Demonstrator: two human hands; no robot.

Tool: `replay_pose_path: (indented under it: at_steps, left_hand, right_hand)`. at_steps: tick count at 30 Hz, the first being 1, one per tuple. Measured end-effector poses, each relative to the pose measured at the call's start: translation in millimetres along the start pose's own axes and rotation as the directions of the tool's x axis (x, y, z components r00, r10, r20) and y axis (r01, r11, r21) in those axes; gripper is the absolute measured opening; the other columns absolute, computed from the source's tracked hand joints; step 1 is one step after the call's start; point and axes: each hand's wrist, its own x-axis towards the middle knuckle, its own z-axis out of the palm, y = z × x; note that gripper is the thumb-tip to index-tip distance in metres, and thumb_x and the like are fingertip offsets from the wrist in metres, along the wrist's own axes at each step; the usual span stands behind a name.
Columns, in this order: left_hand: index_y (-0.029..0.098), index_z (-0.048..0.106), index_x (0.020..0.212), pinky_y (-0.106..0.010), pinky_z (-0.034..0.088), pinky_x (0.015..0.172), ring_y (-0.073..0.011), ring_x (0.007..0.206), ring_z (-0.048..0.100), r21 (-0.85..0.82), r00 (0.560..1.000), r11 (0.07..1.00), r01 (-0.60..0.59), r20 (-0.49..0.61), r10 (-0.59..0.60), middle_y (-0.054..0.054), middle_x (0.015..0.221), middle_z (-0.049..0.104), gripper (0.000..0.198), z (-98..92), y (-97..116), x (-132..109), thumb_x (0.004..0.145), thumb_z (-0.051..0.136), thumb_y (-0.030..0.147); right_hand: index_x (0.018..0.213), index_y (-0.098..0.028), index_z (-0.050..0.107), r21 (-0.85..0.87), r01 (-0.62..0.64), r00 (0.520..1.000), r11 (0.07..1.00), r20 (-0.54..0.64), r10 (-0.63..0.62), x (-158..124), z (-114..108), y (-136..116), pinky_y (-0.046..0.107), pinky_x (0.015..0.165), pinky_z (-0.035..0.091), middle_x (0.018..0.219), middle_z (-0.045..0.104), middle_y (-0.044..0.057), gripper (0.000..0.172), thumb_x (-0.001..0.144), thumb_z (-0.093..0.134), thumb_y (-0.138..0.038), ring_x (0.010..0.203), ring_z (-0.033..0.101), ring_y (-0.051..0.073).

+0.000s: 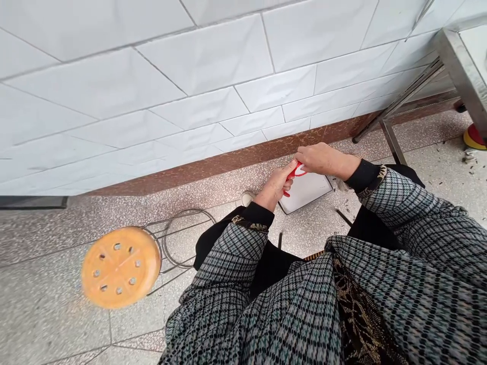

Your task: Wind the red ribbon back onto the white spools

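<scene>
Both hands meet over a pale flat tray [306, 194] with a dark edge, low down near the wall. My left hand [277, 185] is closed round a red object [291, 175], whose lower tip sticks out below the fingers. My right hand [316, 158] has its fingers closed on the upper end of the same object, beside a red loop. The loop looks like a scissor handle, but the fingers hide most of the object.
An orange round stool [120, 267] with wire legs lies on its side at the left. White tiled wall [228, 56] runs ahead. A metal table frame [462, 76] stands at the right, near small dark scraps on the floor.
</scene>
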Motion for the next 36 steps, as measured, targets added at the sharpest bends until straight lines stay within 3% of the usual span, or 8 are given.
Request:
replay_pose_path:
  at_steps: [5, 9, 17, 22, 25, 28, 32, 36]
  left_hand:
    - [0.022, 0.046, 0.072, -0.022, 0.017, 0.044, -0.0035, 0.043, 0.016, 0.029, 0.993, 0.993, -0.114, -0.01, 0.114, 0.012, 0.052, 0.025, 0.064, 3.5, 9.1, -3.9, 0.078, 0.082, 0.075]
    - [0.022, 0.044, 0.069, -0.021, 0.015, 0.044, -0.0029, 0.043, 0.016, 0.06, 0.989, 0.988, -0.143, -0.027, 0.145, 0.012, 0.052, 0.025, 0.065, 5.0, 14.9, -6.9, 0.079, 0.079, 0.076]
    - [0.021, 0.046, 0.07, -0.018, 0.01, 0.042, -0.0011, 0.042, 0.016, 0.033, 0.998, 0.998, -0.061, -0.026, 0.062, 0.012, 0.053, 0.027, 0.06, 1.6, 31.8, -3.8, 0.077, 0.087, 0.064]
    - [0.02, 0.049, 0.075, -0.017, 0.012, 0.042, -0.0009, 0.042, 0.019, -0.103, 0.987, 0.982, -0.159, -0.037, 0.156, 0.01, 0.057, 0.035, 0.05, 2.3, 38.0, -1.0, 0.085, 0.083, 0.055]
    - [0.02, 0.049, 0.077, -0.017, 0.016, 0.043, -0.0018, 0.042, 0.019, -0.216, 0.972, 0.948, -0.234, -0.044, 0.23, 0.011, 0.056, 0.035, 0.048, 3.9, 44.9, -3.4, 0.091, 0.076, 0.056]
    - [0.02, 0.052, 0.077, -0.017, 0.017, 0.042, -0.0022, 0.042, 0.018, -0.302, 0.963, 0.916, -0.263, -0.026, 0.268, 0.011, 0.054, 0.032, 0.048, 4.1, 52.3, -6.5, 0.094, 0.071, 0.06]
    - [0.02, 0.056, 0.08, -0.018, 0.019, 0.041, -0.0027, 0.041, 0.018, -0.364, 0.965, 0.898, -0.248, -0.01, 0.262, 0.01, 0.056, 0.037, 0.047, 4.2, 55.4, -8.2, 0.094, 0.069, 0.062]
    - [0.02, 0.055, 0.079, -0.018, 0.021, 0.042, -0.0028, 0.041, 0.019, -0.38, 0.96, 0.887, -0.262, -0.005, 0.281, 0.01, 0.056, 0.036, 0.048, 5.4, 53.8, -6.7, 0.094, 0.069, 0.063]
  right_hand:
    - [0.122, -0.011, 0.071, 0.041, -0.001, 0.998, 0.999, -0.062, 0.003, 3.1, -11.3, 7.7, 0.032, 0.073, 0.04, 0.126, 0.072, 0.016, 0.022, 0.105, 0.064, -0.022, 0.11, 0.069, 0.027]
    - [0.117, -0.011, 0.073, 0.057, 0.027, 0.996, 0.998, -0.09, -0.022, 10.0, -12.2, 10.7, 0.034, 0.079, 0.043, 0.121, 0.074, 0.017, 0.017, 0.103, 0.066, -0.018, 0.11, 0.069, 0.028]
    - [0.107, -0.013, 0.075, 0.075, 0.081, 0.985, 0.994, -0.155, -0.069, 22.3, -8.4, 14.6, 0.036, 0.08, 0.045, 0.114, 0.074, 0.016, 0.01, 0.098, 0.07, -0.013, 0.104, 0.067, 0.028]
    - [0.112, -0.016, 0.074, 0.325, 0.127, 0.943, 0.937, -0.332, -0.012, 27.2, -2.8, 24.7, 0.036, 0.087, 0.049, 0.113, 0.072, 0.012, 0.016, 0.097, 0.074, -0.02, 0.105, 0.064, 0.026]
    - [0.13, -0.019, 0.069, 0.583, 0.165, 0.896, 0.795, -0.426, 0.127, 30.7, 1.5, 30.3, 0.036, 0.089, 0.053, 0.124, 0.068, 0.011, 0.042, 0.09, 0.08, -0.022, 0.1, 0.063, 0.022]
    - [0.148, -0.023, 0.058, 0.818, 0.189, 0.894, 0.543, -0.372, 0.249, 33.1, 6.0, 32.4, 0.035, 0.082, 0.057, 0.142, 0.062, 0.012, 0.071, 0.082, 0.084, -0.024, 0.087, 0.062, 0.016]
    - [0.14, -0.023, 0.064, 0.958, 0.195, 0.953, 0.209, -0.236, 0.191, 34.5, 10.2, 28.5, 0.039, 0.089, 0.06, 0.135, 0.069, 0.009, 0.061, 0.082, 0.082, -0.03, 0.098, 0.068, 0.02]
    - [0.135, -0.023, 0.067, 0.977, 0.178, 0.958, 0.117, -0.199, 0.205, 34.5, 11.1, 25.3, 0.041, 0.092, 0.061, 0.123, 0.074, 0.008, 0.058, 0.08, 0.084, -0.033, 0.103, 0.069, 0.023]
